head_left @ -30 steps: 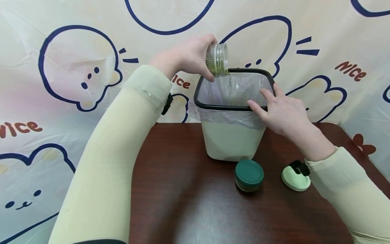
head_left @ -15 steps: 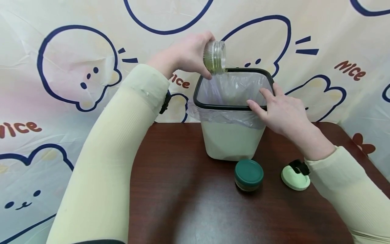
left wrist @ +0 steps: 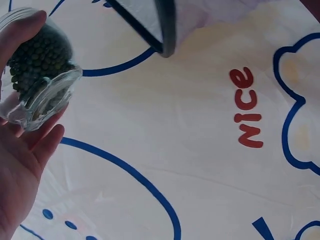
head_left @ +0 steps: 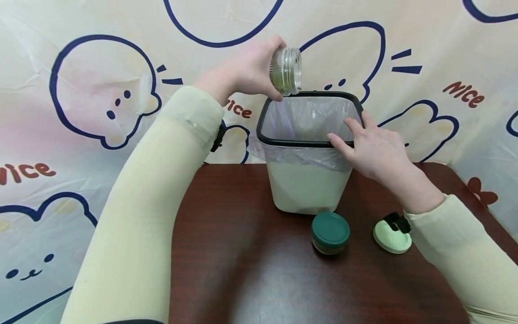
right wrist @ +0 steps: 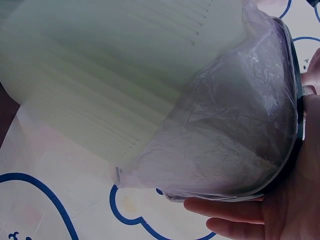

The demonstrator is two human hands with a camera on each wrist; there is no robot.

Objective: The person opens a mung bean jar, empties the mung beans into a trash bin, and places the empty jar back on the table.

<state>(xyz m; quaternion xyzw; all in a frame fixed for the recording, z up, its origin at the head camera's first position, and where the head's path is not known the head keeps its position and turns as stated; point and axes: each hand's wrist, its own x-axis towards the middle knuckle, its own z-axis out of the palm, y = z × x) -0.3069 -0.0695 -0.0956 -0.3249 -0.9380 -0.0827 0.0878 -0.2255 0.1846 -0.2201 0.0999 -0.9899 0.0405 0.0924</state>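
In the head view, my left hand [head_left: 252, 72] grips a clear glass jar [head_left: 285, 72] from its left side. Lidless and tipped sideways, the jar has its mouth facing right above the bin's back left rim. Small green beans [left wrist: 42, 57] fill part of it in the left wrist view. The pale green trash bin [head_left: 303, 186] has a black rim and a translucent plastic liner [head_left: 315, 112]. My right hand [head_left: 378, 150] rests on its front right corner, thumb and fingers extended over the rim. Two fingers lie outside the bin in the right wrist view.
A low jar with a dark green lid [head_left: 330, 230] stands in front of the bin. To its right, a light green lid [head_left: 390, 237] lies near my right wrist. The dark brown table [head_left: 226, 252] meets a patterned cloth [head_left: 121, 180] behind.
The left hand has lifted the jar slightly. Beans seen at the jar's lower lip a second ago no longer cluster there. My right hand and the bin have stayed put.
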